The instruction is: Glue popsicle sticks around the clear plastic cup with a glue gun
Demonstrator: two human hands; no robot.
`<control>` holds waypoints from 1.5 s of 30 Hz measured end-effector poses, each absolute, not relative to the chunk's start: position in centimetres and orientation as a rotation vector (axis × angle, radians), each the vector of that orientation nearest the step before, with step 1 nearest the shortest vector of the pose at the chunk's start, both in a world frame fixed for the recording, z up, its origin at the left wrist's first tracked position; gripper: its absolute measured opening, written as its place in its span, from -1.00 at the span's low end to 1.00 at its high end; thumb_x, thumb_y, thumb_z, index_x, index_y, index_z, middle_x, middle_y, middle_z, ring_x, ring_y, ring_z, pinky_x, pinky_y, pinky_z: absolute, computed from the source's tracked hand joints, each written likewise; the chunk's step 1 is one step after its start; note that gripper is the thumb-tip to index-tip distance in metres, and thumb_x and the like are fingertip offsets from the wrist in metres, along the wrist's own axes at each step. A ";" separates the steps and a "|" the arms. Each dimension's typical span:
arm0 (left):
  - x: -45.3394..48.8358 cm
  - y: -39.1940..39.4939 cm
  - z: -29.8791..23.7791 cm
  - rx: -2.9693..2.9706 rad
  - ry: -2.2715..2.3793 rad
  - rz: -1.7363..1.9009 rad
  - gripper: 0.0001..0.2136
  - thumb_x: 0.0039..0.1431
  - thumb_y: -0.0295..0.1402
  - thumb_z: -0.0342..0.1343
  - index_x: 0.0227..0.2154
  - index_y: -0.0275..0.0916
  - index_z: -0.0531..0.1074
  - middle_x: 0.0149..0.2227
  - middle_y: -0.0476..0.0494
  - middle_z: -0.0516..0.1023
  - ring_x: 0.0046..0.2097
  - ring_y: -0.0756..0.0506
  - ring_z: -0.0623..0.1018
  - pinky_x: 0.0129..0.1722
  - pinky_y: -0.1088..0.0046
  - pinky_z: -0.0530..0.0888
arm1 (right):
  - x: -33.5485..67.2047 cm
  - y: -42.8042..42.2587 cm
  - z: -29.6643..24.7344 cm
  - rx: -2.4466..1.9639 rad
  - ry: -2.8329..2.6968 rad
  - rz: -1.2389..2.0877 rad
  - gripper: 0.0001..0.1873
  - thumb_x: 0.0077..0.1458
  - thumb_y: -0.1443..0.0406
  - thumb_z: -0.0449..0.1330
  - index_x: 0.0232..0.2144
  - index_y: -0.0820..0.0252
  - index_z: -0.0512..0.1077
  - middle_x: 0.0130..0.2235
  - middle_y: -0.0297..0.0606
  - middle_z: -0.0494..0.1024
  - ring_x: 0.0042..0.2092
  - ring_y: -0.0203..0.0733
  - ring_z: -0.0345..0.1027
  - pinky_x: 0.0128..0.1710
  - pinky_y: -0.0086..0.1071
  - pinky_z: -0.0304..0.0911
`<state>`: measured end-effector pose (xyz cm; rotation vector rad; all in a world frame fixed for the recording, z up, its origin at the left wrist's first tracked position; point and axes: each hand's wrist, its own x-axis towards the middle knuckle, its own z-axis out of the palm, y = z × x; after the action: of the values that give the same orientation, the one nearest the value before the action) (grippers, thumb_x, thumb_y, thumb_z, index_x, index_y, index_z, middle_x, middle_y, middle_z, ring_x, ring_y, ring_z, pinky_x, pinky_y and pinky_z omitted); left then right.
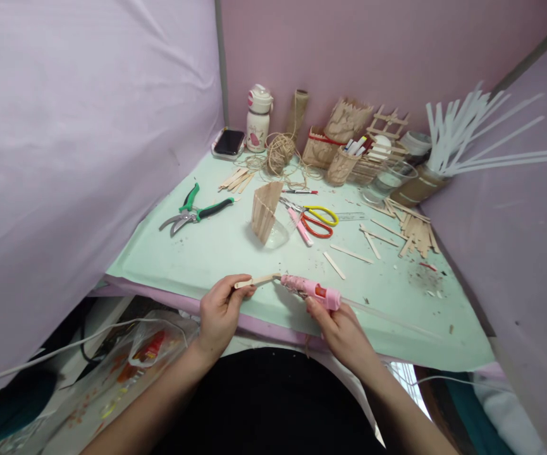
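My left hand [221, 309] pinches a flat wooden craft stick [257, 281] near the table's front edge. My right hand [342, 328] grips a pink glue gun [311, 289], its nozzle touching the stick's right end. A clear glue rod [387, 319] trails out of the gun's back to the right. Farther back on the mint green mat [207, 253] stands a clear cup partly clad in wooden sticks [267, 212].
Green-handled pliers [195, 212] lie at the left, scissors [318, 220] and a pink knife [300, 227] near the cup. Loose sticks [413, 230] are scattered at the right. A twine ball [279, 153], bottle [258, 119], phone [228, 142] and stick-built holders [344, 142] line the back.
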<state>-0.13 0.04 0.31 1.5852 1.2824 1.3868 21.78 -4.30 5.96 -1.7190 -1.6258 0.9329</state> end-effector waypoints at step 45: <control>-0.6 -0.1 0.5 2.067 0.989 1.449 -0.81 0.23 -0.52 0.10 -0.15 -0.21 0.53 -0.24 -0.15 0.64 -0.19 -0.05 0.62 -0.17 0.45 0.56 | 22.0 -4.7 6.5 -1.619 -1.538 1.163 -0.53 0.22 -0.02 0.02 -0.52 0.16 0.41 -0.45 -0.30 0.47 -0.38 -0.20 0.32 -0.35 -0.37 0.26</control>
<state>-0.57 -0.13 0.50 2.0674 0.9895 1.4492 22.04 -4.70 6.45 -1.6188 -1.5383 1.1632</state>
